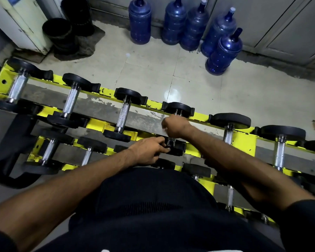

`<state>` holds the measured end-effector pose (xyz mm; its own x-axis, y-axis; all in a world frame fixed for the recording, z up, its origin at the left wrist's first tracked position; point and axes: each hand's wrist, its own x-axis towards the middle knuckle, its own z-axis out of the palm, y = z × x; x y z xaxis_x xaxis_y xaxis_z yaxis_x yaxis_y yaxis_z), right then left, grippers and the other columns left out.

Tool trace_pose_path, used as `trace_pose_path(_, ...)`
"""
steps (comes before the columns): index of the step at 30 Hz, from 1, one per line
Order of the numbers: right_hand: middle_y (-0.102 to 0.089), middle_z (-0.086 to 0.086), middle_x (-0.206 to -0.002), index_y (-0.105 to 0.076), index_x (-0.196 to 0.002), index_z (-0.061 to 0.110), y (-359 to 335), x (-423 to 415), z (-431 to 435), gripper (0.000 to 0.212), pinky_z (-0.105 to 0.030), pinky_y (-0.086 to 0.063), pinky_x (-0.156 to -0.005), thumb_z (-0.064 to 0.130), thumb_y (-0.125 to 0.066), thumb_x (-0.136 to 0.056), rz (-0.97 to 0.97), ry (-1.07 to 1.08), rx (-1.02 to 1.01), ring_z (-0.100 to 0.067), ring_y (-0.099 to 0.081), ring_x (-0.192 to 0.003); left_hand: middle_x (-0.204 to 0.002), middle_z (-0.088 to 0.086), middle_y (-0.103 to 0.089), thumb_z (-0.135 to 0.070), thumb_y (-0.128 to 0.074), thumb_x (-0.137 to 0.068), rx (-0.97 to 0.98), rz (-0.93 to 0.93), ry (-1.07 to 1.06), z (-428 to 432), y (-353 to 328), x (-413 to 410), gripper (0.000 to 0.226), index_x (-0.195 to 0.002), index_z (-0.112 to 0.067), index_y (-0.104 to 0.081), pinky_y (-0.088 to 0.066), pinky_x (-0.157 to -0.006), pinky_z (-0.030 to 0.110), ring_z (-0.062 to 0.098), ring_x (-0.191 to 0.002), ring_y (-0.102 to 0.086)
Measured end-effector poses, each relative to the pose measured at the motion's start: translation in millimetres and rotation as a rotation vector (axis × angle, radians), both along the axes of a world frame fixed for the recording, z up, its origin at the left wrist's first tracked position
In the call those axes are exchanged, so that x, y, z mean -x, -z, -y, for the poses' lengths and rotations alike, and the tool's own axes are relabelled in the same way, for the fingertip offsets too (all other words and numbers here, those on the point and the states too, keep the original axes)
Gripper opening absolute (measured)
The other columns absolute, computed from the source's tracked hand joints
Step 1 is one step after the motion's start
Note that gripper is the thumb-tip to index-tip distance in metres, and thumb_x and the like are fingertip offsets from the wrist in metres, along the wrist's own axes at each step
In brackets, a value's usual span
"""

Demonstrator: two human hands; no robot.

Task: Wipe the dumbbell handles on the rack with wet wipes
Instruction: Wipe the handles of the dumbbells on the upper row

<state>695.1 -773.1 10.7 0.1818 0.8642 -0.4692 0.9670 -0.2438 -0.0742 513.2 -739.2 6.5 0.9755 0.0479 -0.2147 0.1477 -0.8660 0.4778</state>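
Observation:
A yellow rack [154, 103] runs from upper left to lower right and carries several black dumbbells with chrome handles. My right hand [175, 127] is closed around the handle of the middle dumbbell [178, 108] on the top tier; the handle is hidden under the fist and a pale scrap that may be a wipe shows at its left edge. My left hand [149, 151] rests its fingers on that dumbbell's near black head [176, 149]. To the left lies another dumbbell with its knurled handle [123, 115] bare.
Several blue water jugs [224, 51] stand on the tiled floor behind the rack. Black cylinders [62, 35] are stacked at the back left by a white cabinet. A lower tier of dumbbells [49, 151] sits nearer me, partly hidden by my body.

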Motion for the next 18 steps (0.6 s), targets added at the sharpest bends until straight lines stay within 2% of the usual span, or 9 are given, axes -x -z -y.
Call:
trace_pose_path(2, -0.072, -0.001, -0.100, -0.073, -0.102, 0.021, 0.1, -1.2, 1.9, 0.017, -0.026, -0.043, -0.067, 0.016, -0.069, -0.086, -0.155, -0.026, 0.075, -0.021, -0.066, -0.089, -0.134, -0.004, -0.046, -0.024, -0.057, -0.097, 0.008, 0.007, 0.003, -1.1, -0.2, -0.1, 0.045, -0.142, -0.031, -0.054, -0.039, -0.084, 0.018, 0.011, -0.117, -0.050)
trace_pose_path(3, -0.072, 0.000, -0.100, -0.073, -0.101, 0.022, -2.0, -3.4, 2.8, 0.016, -0.026, -0.043, -0.066, 0.018, -0.069, -0.087, -0.159, -0.022, 0.061, -0.021, -0.067, -0.089, -0.131, -0.005, -0.047, -0.024, -0.057, -0.097, 0.011, 0.010, 0.001, -1.2, -0.9, -0.2, 0.045, -0.142, -0.031, -0.054, -0.042, -0.084, 0.019, 0.011, -0.115, -0.050)
trace_pose_path(5, -0.071, -0.003, -0.103, -0.070, -0.105, 0.022, -7.2, -7.4, 2.9, 0.019, -0.030, -0.045, -0.065, 0.016, -0.065, -0.088, 0.000, 0.022, -0.068, -0.027, -0.067, -0.091, -0.121, -0.004, -0.048, -0.025, -0.057, -0.098, 0.009, 0.005, -0.008, -1.2, -2.2, -0.8, 0.045, -0.143, -0.033, -0.053, -0.046, -0.082, 0.024, 0.012, -0.108, -0.050)
trace_pose_path(8, -0.065, -0.009, -0.105, -0.064, -0.108, 0.012, -12.8, -2.6, 3.0, 0.026, -0.035, -0.043, -0.061, 0.003, -0.058, -0.085, 0.234, 0.039, -0.193, -0.036, -0.065, -0.090, -0.118, -0.003, -0.047, -0.026, -0.056, -0.099, 0.001, 0.006, -0.009, 0.3, -3.5, -1.6, 0.046, -0.144, -0.033, -0.051, -0.040, -0.079, 0.021, 0.011, -0.105, -0.048)
trace_pose_path(10, -0.065, -0.009, -0.104, -0.063, -0.109, 0.012, -9.7, 5.5, 1.9, 0.024, -0.035, -0.044, -0.062, 0.005, -0.059, -0.086, 0.209, -0.007, -0.119, -0.034, -0.065, -0.091, -0.119, -0.003, -0.048, -0.025, -0.056, -0.098, 0.006, 0.010, -0.004, 0.2, -3.7, -1.0, 0.046, -0.143, -0.032, -0.052, -0.043, -0.080, 0.023, 0.011, -0.106, -0.049)
trace_pose_path(14, -0.068, -0.007, -0.105, -0.068, -0.110, 0.019, -8.2, 13.4, 0.6, 0.022, -0.031, -0.045, -0.072, 0.014, -0.067, -0.088, -0.015, -0.067, 0.083, -0.027, -0.064, -0.098, -0.131, -0.004, -0.046, -0.023, -0.057, -0.097, 0.010, 0.017, 0.008, 0.4, -2.8, 0.3, 0.044, -0.140, -0.029, -0.055, -0.049, -0.092, 0.026, 0.012, -0.116, -0.050)
trace_pose_path(18, -0.067, -0.007, -0.103, -0.064, -0.109, 0.015, -12.2, 9.7, 1.8, 0.023, -0.035, -0.048, -0.065, 0.007, -0.060, -0.087, 0.219, -0.003, -0.095, -0.031, -0.066, -0.093, -0.123, -0.003, -0.048, -0.025, -0.057, -0.098, 0.001, 0.016, -0.002, 0.6, -3.3, -0.3, 0.047, -0.144, -0.030, -0.051, -0.048, -0.087, 0.026, 0.012, -0.111, -0.050)
